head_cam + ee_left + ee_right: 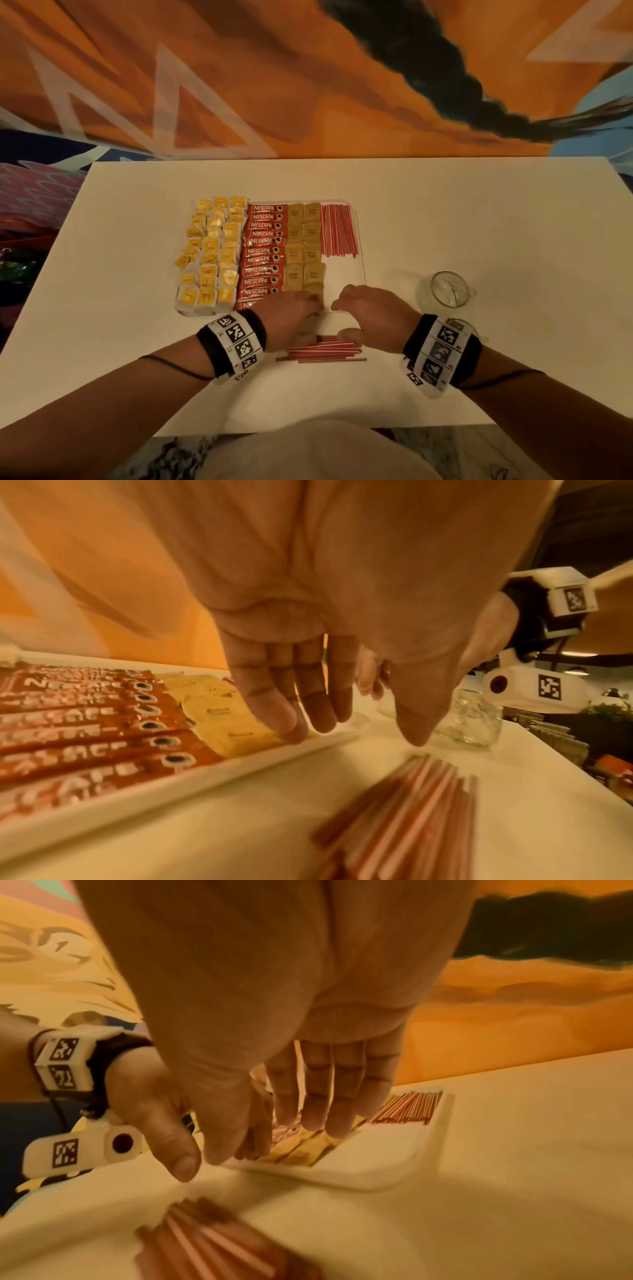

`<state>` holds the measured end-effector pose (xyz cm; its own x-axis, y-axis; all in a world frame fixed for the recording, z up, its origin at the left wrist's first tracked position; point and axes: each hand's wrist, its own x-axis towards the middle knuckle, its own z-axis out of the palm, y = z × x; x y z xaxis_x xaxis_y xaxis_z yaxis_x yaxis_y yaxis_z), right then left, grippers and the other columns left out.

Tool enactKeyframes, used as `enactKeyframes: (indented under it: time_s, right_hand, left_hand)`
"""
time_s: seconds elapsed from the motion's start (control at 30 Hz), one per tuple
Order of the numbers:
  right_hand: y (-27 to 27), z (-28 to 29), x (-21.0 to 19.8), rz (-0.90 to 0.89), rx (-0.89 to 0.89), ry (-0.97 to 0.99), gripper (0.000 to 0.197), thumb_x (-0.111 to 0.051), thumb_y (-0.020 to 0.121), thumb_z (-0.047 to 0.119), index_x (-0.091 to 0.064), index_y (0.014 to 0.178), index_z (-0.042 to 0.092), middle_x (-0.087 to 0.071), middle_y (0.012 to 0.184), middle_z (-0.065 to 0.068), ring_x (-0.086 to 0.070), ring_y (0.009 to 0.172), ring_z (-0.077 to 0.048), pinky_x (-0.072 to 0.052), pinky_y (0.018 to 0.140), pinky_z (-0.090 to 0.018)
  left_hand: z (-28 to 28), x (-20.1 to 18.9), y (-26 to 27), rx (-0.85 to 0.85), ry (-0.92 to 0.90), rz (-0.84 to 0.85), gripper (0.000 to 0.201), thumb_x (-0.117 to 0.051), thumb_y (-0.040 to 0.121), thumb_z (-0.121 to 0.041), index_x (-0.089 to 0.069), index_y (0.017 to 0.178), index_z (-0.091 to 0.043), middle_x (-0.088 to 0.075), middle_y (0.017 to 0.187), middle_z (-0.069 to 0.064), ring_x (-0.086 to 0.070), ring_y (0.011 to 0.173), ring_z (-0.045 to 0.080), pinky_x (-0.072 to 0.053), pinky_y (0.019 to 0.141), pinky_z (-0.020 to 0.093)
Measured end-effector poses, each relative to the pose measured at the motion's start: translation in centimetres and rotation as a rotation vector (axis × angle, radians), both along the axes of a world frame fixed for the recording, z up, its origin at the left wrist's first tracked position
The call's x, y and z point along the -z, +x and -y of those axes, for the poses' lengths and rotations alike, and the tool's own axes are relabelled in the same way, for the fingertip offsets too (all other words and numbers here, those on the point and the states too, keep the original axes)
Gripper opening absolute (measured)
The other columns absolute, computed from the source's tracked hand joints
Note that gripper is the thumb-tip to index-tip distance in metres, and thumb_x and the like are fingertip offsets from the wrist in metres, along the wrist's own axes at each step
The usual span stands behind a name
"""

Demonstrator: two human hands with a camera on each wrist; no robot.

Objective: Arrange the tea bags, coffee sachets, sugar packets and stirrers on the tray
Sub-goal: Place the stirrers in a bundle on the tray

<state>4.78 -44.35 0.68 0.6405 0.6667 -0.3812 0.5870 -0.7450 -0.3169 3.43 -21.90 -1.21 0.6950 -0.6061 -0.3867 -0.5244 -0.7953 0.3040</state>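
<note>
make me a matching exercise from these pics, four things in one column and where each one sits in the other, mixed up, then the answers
Things
1. tea bags
2. coffee sachets
3. loose stirrers
4. glass jar

Places
A. on the table to the right of the tray, off it
B. leftmost block on the tray
C. on the table in front of the tray, near both hands
D. red column between the yellow block and the tan sugar packets

Pairs: 1-B, 2-D, 3-C, 4-A
</note>
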Motion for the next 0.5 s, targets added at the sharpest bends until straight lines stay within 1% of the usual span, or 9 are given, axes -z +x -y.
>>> enactKeyframes:
  time_s: [0.03,0.13,0.2,0.27,0.33,0.4,0.5]
  right_hand:
    - [-0.6,-0.1,0.4,-0.002,-0.011,-0.018,0.053,-0.06,0.093,0.049,-0.053,0.14,0.023,-0.055,0.129,0.003,-0.055,0.114,-0.02,-0.047,0.092,-0.035]
    - [-2.3,-0.5,1.5,0.003,-0.057,-0.077,0.048,-0.062,0.09,0.049,-0.058,0.13,0.022,-0.057,0.119,0.0,-0.057,0.106,-0.023,-0.049,0.084,-0.038]
    - [-3.1,-0.8,2.3,0.013,-0.078,-0.117,0.046,-0.065,0.088,0.052,-0.06,0.121,0.02,-0.057,0.116,-0.002,-0.057,0.104,-0.025,-0.049,0.081,-0.039]
    - [-3.8,-1.0,3.1,0.026,-0.073,-0.146,0.047,-0.068,0.086,0.051,-0.059,0.117,0.017,-0.056,0.117,-0.004,-0.057,0.103,-0.027,-0.047,0.079,-0.04]
    - [-4.1,-1.3,3.6,0.043,-0.046,-0.147,0.047,-0.069,0.086,0.048,-0.059,0.117,0.015,-0.055,0.118,-0.006,-0.056,0.104,-0.029,-0.045,0.079,-0.04]
    - [-4.2,-1.5,3.9,0.047,0.005,-0.126,0.043,-0.068,0.088,0.046,-0.061,0.117,0.015,-0.056,0.118,-0.006,-0.056,0.107,-0.028,-0.045,0.08,-0.039]
    - [-4.0,-1.6,4.2,0.051,0.054,-0.086,0.034,-0.064,0.092,0.042,-0.064,0.115,0.016,-0.06,0.116,-0.006,-0.058,0.108,-0.029,-0.047,0.082,-0.041]
  left_hand:
    - [0.3,0.3,-0.6,0.016,0.019,-0.011,0.049,-0.058,0.089,-0.056,-0.059,0.123,-0.021,-0.057,0.124,-0.003,-0.06,0.106,0.02,-0.053,0.085,0.036]
    - [0.9,0.9,-1.9,-0.024,0.053,-0.051,0.049,-0.068,0.084,-0.053,-0.059,0.12,-0.021,-0.059,0.114,-0.002,-0.061,0.098,0.02,-0.052,0.081,0.034]
    - [1.1,1.4,-2.6,-0.038,0.058,-0.047,0.051,-0.071,0.08,-0.054,-0.059,0.119,-0.023,-0.059,0.112,-0.003,-0.06,0.097,0.019,-0.051,0.081,0.033]
    - [1.3,1.7,-3.0,-0.073,0.063,-0.046,0.052,-0.073,0.078,-0.051,-0.058,0.119,-0.024,-0.058,0.112,-0.003,-0.06,0.097,0.019,-0.05,0.08,0.032]
    - [1.6,1.7,-3.3,-0.108,0.062,-0.05,0.047,-0.073,0.08,-0.045,-0.058,0.118,-0.021,-0.058,0.112,-0.001,-0.06,0.097,0.02,-0.05,0.08,0.033]
    - [2.0,1.6,-3.5,-0.136,0.045,-0.061,0.037,-0.07,0.085,-0.037,-0.06,0.115,-0.018,-0.06,0.111,0.002,-0.061,0.096,0.022,-0.048,0.08,0.032]
    - [2.6,1.6,-3.8,-0.173,0.016,-0.075,0.025,-0.064,0.09,-0.026,-0.063,0.113,-0.015,-0.061,0.11,0.004,-0.061,0.096,0.024,-0.046,0.081,0.031]
